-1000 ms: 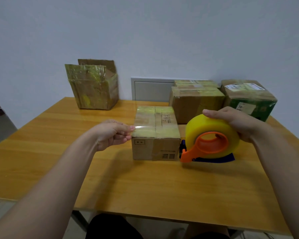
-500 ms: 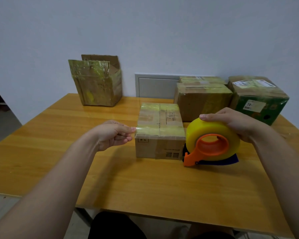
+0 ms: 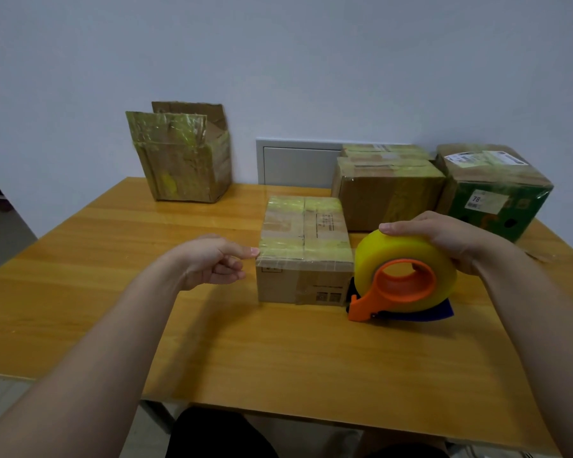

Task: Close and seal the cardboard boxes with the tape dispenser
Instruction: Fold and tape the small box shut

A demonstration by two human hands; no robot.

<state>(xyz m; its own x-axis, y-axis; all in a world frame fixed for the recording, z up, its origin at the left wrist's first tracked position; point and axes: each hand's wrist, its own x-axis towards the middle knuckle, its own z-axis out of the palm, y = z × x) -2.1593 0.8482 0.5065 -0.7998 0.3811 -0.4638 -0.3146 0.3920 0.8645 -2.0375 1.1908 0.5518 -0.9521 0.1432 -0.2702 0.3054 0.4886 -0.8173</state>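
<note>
A small closed cardboard box (image 3: 306, 259) with yellowish tape strips across its top stands mid-table. My left hand (image 3: 209, 259) is at its left side, one straight fingertip pressing the tape end onto the box's upper left edge while the other fingers curl loosely. My right hand (image 3: 450, 236) grips the top of the tape dispenser (image 3: 404, 279), a big yellow roll on an orange and blue holder. The dispenser rests on the table against the box's right side.
The wooden table (image 3: 278, 352) also carries an open box (image 3: 182, 157) with raised flaps at the back left. Two taped brown boxes (image 3: 387, 190) and a green box (image 3: 493, 190) stand at the back right, by the wall.
My left hand moved right and brought the tape end down onto the box's left edge, going from pinching it to pressing it. The dispenser sank slightly to the table.
</note>
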